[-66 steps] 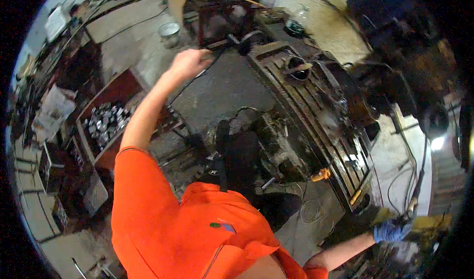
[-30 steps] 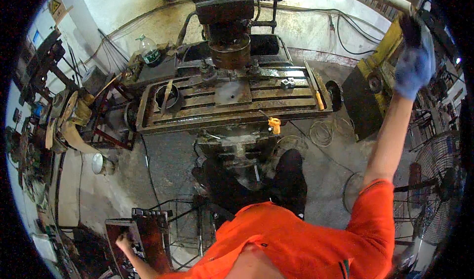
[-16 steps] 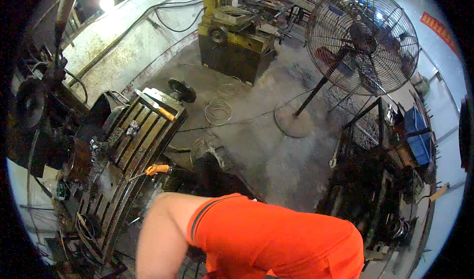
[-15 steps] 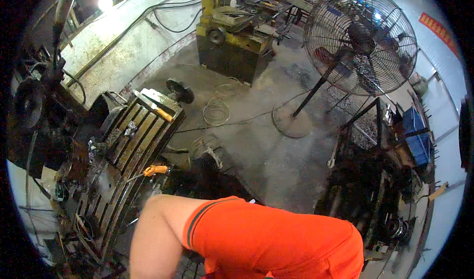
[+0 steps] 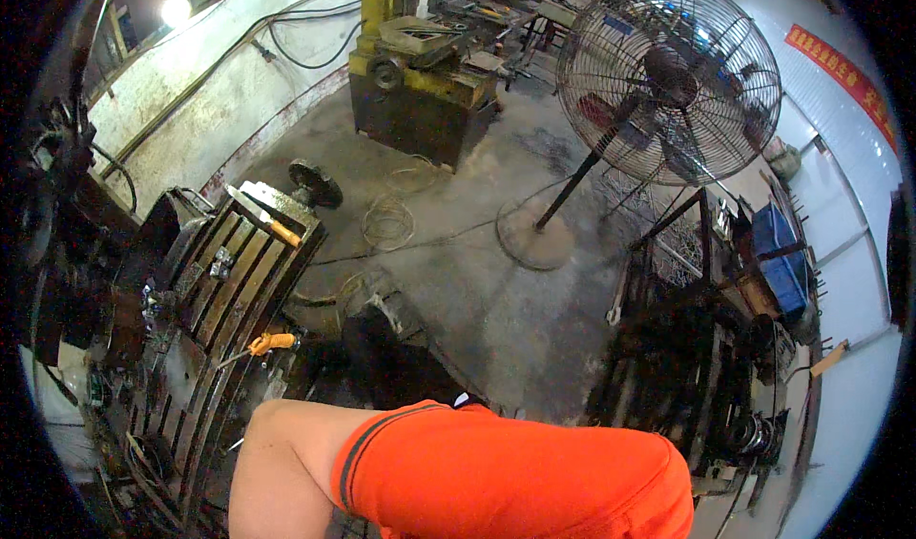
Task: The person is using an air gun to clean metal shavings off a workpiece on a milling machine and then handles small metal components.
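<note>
Neither of my hands shows in the head view. One bent arm [image 5: 286, 463] in a short orange sleeve [image 5: 515, 463] crosses the lower part, and its forearm runs out past the lower edge. Which arm it is I cannot tell. Left of the elbow lies a slotted metal machine table [image 5: 229, 296]. A tool with an orange handle and a thin shaft [image 5: 272, 342] rests at its edge, nearest to the arm. A second tool with an orange handle [image 5: 283, 232] and a long pale blade lies at the table's far end.
A large pedestal fan [image 5: 671, 76] stands at the far right. Beyond the table is a yellow and dark machine [image 5: 420, 95]. Coiled wire [image 5: 387, 224] and a cable lie on the floor. At right, a dark rack holds a blue bin [image 5: 782, 258]. A dark machine fills the left edge.
The whole view has shifted: the fan, machine and tables now sit a little farther left in the picture. The bent arm appears slightly lower and farther left.
</note>
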